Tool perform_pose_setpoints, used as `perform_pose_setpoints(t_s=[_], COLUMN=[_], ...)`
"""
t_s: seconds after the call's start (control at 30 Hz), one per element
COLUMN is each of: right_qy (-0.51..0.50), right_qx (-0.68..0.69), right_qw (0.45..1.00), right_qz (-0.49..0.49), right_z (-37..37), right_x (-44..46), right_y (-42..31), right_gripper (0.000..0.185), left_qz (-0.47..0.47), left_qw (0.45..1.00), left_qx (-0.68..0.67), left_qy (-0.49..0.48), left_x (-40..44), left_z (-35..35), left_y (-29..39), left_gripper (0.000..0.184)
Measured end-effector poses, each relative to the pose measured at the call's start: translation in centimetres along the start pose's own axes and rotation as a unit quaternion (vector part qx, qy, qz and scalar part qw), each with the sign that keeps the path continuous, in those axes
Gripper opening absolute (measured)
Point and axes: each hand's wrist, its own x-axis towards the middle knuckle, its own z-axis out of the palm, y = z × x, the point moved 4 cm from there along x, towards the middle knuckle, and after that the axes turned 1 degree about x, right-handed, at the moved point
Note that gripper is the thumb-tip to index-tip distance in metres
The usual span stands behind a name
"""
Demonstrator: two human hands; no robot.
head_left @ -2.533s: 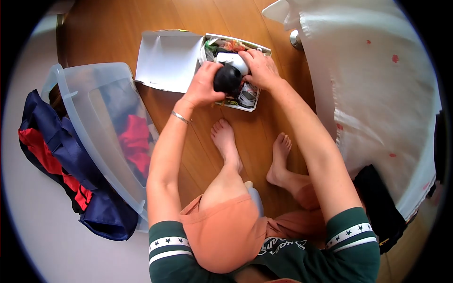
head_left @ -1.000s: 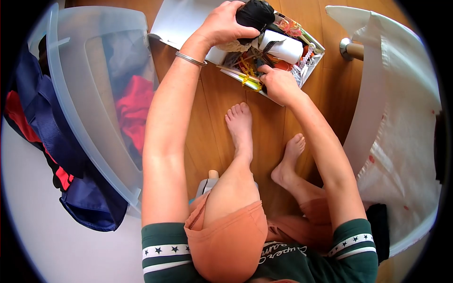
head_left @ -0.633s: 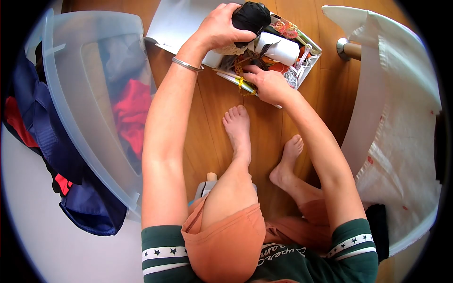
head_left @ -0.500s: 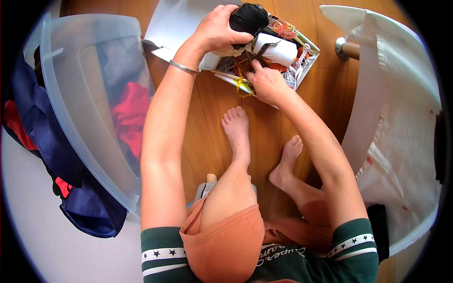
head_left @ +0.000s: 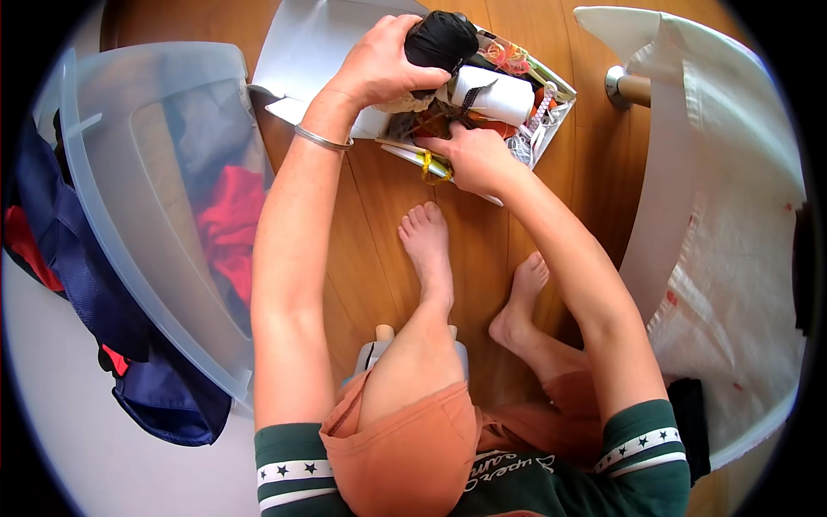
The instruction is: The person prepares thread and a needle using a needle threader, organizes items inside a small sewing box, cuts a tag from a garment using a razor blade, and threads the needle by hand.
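My left hand (head_left: 379, 69) is wrapped round a black bundle (head_left: 441, 41) above the left part of an open white box (head_left: 551, 138). Cream-coloured material shows just under that hand. My right hand (head_left: 478, 159) reaches over the box's near edge with thumb and index finger apart, its fingertips among the small items inside. Beside it in the box lies a white cylinder (head_left: 493, 95) with a dark ribbon across it. A yellow twisted strip (head_left: 427, 165) hangs over the near edge. Orange and pink strands (head_left: 504, 57) fill the far side.
The box's white lid (head_left: 301, 52) lies folded out to the left. At the left stands a translucent plastic bin (head_left: 172, 172), with a navy and red bag (head_left: 112, 284) beside it. A white cloth (head_left: 732, 215) hangs at the right near a round leg (head_left: 633, 90). My feet are on the wooden floor.
The black bundle was lifted off the box's middle to its left side in my left hand. My right hand moved from the far side to the near edge. The box appears turned.
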Motion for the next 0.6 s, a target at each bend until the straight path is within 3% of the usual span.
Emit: perform_pose_setpoints(t_s=[0.17, 0.43, 0.53, 0.6], right_qy=[-0.021, 0.015, 0.047, 0.072], right_qx=[-0.095, -0.077, -0.038, -0.039], right_qw=[0.995, 0.997, 0.998, 0.996], right_qz=[-0.004, 0.026, 0.022, 0.025], right_z=[0.7, 1.0, 1.4, 1.3], right_x=[1.8, 0.7, 0.4, -0.1], right_y=[-0.9, 0.1, 0.2, 0.2], right_gripper=[0.033, 0.029, 0.038, 0.025], left_qz=[-0.006, -0.008, -0.01, -0.001], left_qw=[1.0, 1.0, 0.999, 0.999], left_qx=[0.012, 0.019, 0.038, 0.041], left_qy=[-0.007, -0.007, 0.001, 0.007], left_x=[0.0, 0.1, -0.1, -0.1], left_z=[0.0, 0.0, -0.1, -0.1], left_y=[0.0, 0.2, 0.3, 0.3], left_gripper=[0.07, 0.072, 0.073, 0.073])
